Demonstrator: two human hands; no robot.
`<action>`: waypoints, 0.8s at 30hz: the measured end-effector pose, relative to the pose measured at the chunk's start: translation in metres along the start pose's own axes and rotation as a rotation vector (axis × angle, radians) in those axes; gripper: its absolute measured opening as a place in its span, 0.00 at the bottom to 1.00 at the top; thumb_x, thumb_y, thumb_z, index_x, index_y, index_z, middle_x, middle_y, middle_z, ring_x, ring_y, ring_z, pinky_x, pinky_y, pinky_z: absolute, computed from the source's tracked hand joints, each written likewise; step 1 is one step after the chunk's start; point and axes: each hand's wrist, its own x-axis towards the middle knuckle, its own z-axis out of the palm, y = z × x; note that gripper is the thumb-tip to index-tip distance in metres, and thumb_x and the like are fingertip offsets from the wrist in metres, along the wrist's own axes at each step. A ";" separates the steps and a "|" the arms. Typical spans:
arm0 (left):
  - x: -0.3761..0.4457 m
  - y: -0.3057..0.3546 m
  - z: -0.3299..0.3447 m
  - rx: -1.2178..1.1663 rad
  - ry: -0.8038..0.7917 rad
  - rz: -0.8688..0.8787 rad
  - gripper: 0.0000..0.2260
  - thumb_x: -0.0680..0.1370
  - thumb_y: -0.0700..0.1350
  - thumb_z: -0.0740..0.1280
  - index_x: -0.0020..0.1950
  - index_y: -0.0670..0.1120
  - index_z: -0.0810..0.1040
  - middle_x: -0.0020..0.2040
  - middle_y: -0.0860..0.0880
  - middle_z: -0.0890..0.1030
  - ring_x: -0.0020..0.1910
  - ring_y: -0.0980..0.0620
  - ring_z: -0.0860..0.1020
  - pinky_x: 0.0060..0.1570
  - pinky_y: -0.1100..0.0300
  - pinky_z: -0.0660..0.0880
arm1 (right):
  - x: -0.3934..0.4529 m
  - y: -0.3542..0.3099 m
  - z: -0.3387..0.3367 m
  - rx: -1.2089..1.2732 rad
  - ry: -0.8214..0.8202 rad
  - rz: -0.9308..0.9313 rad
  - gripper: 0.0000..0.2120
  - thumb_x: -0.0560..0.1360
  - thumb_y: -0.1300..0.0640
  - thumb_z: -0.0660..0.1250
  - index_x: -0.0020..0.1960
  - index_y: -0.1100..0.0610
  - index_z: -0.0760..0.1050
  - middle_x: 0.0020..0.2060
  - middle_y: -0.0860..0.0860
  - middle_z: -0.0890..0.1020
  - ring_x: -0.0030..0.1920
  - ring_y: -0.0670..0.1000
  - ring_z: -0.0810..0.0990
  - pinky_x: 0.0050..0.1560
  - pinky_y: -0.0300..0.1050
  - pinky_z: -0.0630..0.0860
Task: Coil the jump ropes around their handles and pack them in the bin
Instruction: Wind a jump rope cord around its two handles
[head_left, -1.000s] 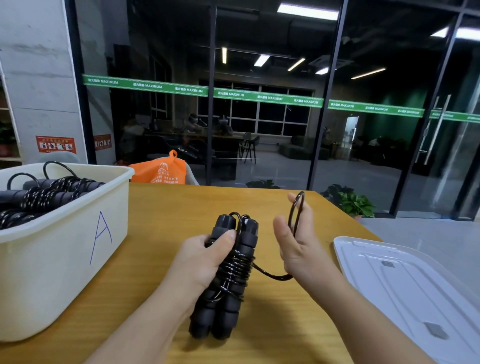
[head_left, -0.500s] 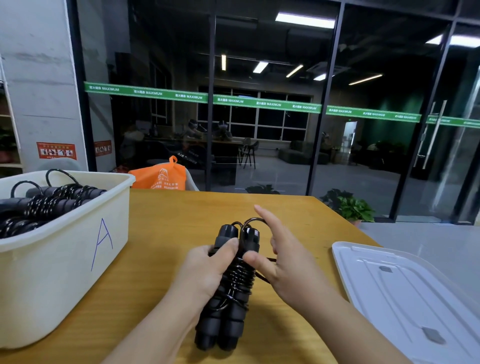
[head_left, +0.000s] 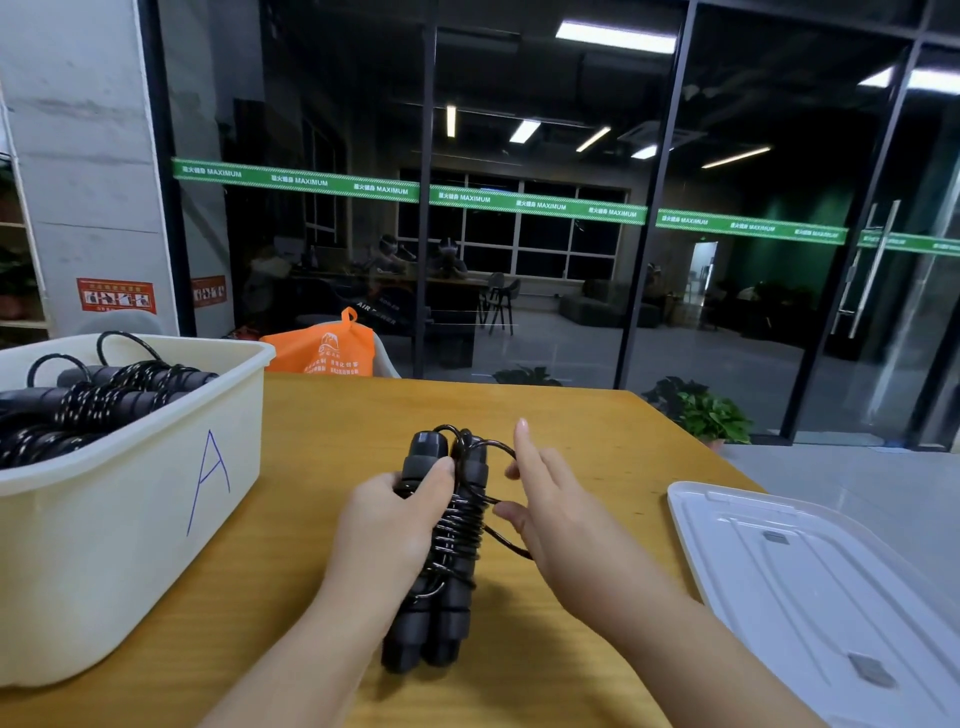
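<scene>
Glass partitions and a dim office are filling the background, and a wooden table (head_left: 322, 457) is carrying everything in play. Taking the cream bin (head_left: 130, 499) marked with a blue A as the landmark: it is already holding several coiled ropes (head_left: 98, 400), and the jump rope (head_left: 447, 540) being worked is sitting just to its right, its two black handles standing side by side, tilted slightly away from the person. The left hand (head_left: 389, 535) is gripping those handles, thumb pressing across the upper part. The right hand (head_left: 561, 514) is hovering on the far side of the bundle from the bin, fingers spread, forefinger pointing up; a short loop of cord is running against its fingers, though whether it is pinching that cord I cannot tell. Farther right of the bin, a clear lid (head_left: 810, 582) is lying flat.

Judging by the tight wraps, the coiling is nearly finished. To finish well, the last loop probably wants tucking under a neighbouring turn while the left thumb is keeping the wraps from loosening, before the bundle goes in beside the others.
</scene>
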 end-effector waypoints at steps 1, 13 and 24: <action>-0.001 0.000 0.000 0.020 0.005 0.008 0.16 0.76 0.55 0.66 0.37 0.42 0.77 0.28 0.49 0.77 0.28 0.50 0.75 0.32 0.59 0.71 | -0.001 0.000 0.002 0.017 -0.012 -0.008 0.38 0.83 0.54 0.54 0.67 0.48 0.20 0.66 0.46 0.64 0.53 0.38 0.73 0.48 0.31 0.71; -0.003 -0.001 0.003 -0.004 -0.048 0.011 0.18 0.75 0.55 0.67 0.40 0.40 0.78 0.29 0.47 0.78 0.29 0.47 0.77 0.34 0.54 0.74 | -0.005 -0.016 -0.008 0.096 0.055 0.070 0.31 0.82 0.45 0.51 0.74 0.35 0.31 0.68 0.47 0.68 0.59 0.54 0.75 0.50 0.46 0.71; -0.007 0.005 0.004 0.110 0.019 0.109 0.16 0.75 0.56 0.66 0.40 0.43 0.79 0.34 0.44 0.82 0.32 0.46 0.79 0.31 0.58 0.73 | -0.004 -0.007 0.009 -0.003 0.340 0.033 0.22 0.81 0.57 0.60 0.75 0.49 0.64 0.36 0.47 0.67 0.29 0.50 0.70 0.25 0.41 0.64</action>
